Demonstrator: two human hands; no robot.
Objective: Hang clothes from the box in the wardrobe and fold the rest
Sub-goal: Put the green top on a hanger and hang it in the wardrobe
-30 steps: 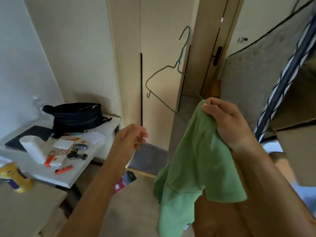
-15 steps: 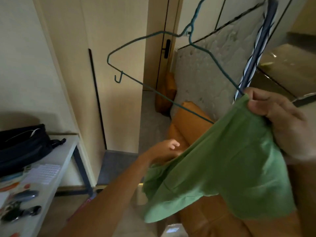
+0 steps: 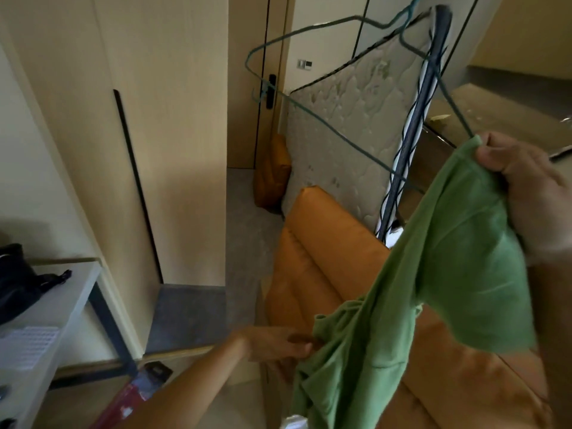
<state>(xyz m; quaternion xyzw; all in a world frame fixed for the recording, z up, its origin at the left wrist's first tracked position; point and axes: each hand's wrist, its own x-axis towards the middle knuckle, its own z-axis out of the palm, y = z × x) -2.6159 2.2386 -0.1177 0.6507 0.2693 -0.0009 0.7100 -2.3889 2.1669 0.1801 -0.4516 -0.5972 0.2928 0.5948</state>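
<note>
Both grips clench green shirt [image 3: 448,258], right hand [image 3: 526,193] high with hanger [image 3: 309,109], left hand [image 3: 278,342] low

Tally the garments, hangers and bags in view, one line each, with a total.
Garments: 1, the green garment
Hangers: 1, the hanger
Bags: 1, the black bag
Total: 3

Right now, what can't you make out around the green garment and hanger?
Head view:
Thin teal wire hanger: hook top cut off by the top edge; one corner hidden by the soft green fabric garment and right hand.
Left hand: fingertips behind the garment, grip unclear.
Black fabric bag: cut by left edge.
</note>
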